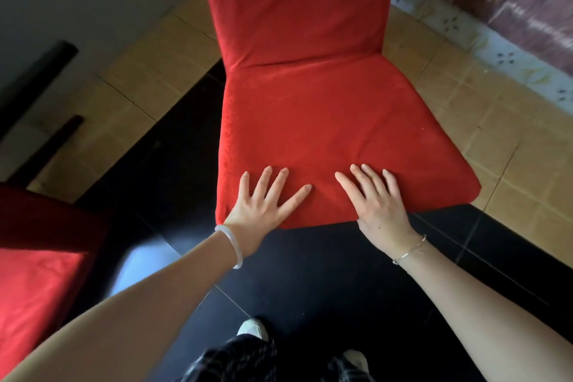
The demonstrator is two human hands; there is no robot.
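Beneath both palms, the red chair cover [310,121] is lying taut, faintly creased; left hand [263,201] and right hand [376,201] are pressing flat, fingers spread.

I cannot see the legs of the red chair [310,121]; its fabric hides them. The top edge of the view cuts off its backrest [294,3]. The palms of my left hand [266,201] and right hand [378,201] face down on the chair, unseen. Left of the chair, a second red seat [37,273] is cut by the frame edge. Right of the chair, the wall [511,0] is blurred.
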